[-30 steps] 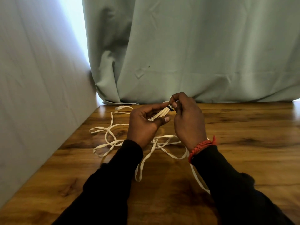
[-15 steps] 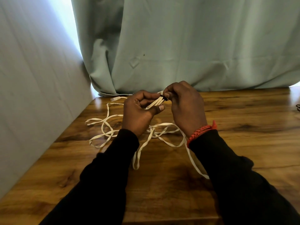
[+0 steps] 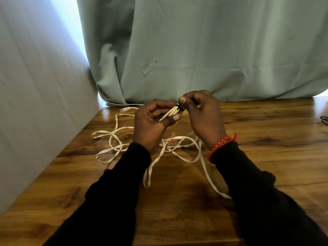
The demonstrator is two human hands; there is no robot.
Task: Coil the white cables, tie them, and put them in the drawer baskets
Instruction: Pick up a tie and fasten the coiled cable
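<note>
1. The left hand (image 3: pixel 150 125) grips a small bundle of folded white cable (image 3: pixel 170 113), thumb pressed over the strands, held up above the middle of the surface (image 3: pixel 266 157)
2. The right hand (image 3: pixel 204 114) pinches a small black tie (image 3: pixel 178 107) at the far end of that bundle; the two hands are close together, nearly touching at the fingertips
3. I judge the task to be early: only a short stretch of the cable is gathered, and whether the black tie is being fastened or loosened there I cannot tell
4. Most of the cable lies loose in tangled loops (image 3: pixel 113 142) on the surface, spread from below the hands toward the left edge, with one strand trailing toward the near edge under the right sleeve
5. A clear plug (image 3: pixel 124 109) at one cable end lies near the far left corner of the surface
6. What is left, as I read it: coil the loose length, tie it, and carry it to the drawer baskets, which are not in view
7. The surface is glossy dark-grained wood; a bit of thin dark wire (image 3: pixel 324 119) shows at its right edge
8. A pale green curtain (image 3: pixel 213 50) hangs along the far edge, a grey fabric panel (image 3: pixel 35 86) stands along the left edge, and daylight shows through the gap between them
9. The person wears black sleeves and a red braided wristband (image 3: pixel 221 144) on the right wrist
</note>
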